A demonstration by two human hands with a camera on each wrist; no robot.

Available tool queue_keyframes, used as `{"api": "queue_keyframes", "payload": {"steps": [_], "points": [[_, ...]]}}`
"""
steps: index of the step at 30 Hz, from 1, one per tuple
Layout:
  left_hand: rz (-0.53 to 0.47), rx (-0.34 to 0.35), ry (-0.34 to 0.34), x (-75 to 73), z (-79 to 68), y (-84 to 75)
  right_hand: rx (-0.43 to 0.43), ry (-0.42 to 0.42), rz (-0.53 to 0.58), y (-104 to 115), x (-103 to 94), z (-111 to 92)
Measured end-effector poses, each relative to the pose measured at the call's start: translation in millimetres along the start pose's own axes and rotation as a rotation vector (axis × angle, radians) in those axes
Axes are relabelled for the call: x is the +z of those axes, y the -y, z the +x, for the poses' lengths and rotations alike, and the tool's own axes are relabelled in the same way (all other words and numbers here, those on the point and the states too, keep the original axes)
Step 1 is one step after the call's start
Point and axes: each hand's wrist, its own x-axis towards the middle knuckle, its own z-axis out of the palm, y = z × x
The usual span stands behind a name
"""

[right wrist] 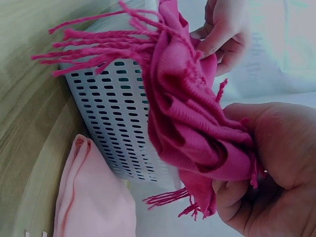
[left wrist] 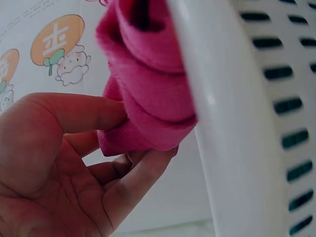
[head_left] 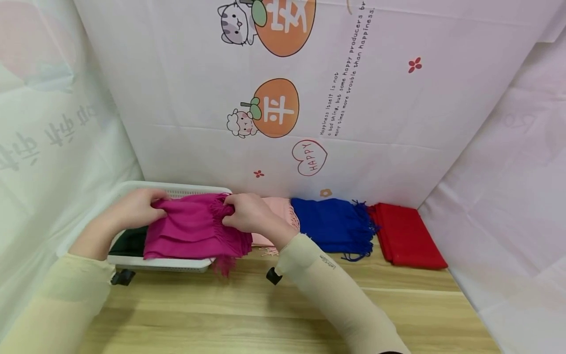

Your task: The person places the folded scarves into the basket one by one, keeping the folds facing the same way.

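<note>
Magenta scarf (head_left: 185, 226) is pinched by left hand (head_left: 134, 209) and right hand (head_left: 250, 212) over basket (head_left: 177, 264); green cloth (head_left: 132, 242) is inside; pink (head_left: 279, 209), blue (head_left: 329, 226), red (head_left: 411, 238) are left outside.

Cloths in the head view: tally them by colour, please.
Magenta fringed cloth: 1
Dark green cloth, partly covered: 1
Pale pink fringed cloth: 1
Blue fringed cloth: 1
Red folded cloth: 1
Total visible: 5

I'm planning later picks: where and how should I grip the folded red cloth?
Probably pinch the red cloth by its near edge, coming from the front: it lies flat with tabletop before it, while the blue scarf's fringe crowds its left.
</note>
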Motion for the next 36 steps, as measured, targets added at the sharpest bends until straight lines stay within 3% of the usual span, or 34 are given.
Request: {"api": "queue_keyframes", "payload": {"steps": [25,36], "points": [[0.036,0.022,-0.008,2.0,4.9,56.2,0.007,0.020,-0.020,28.6,29.7,31.7],[0.034,-0.014,-0.006,3.4,1.9,73.6,0.005,-0.005,-0.029,35.9,44.6,43.3]]}}
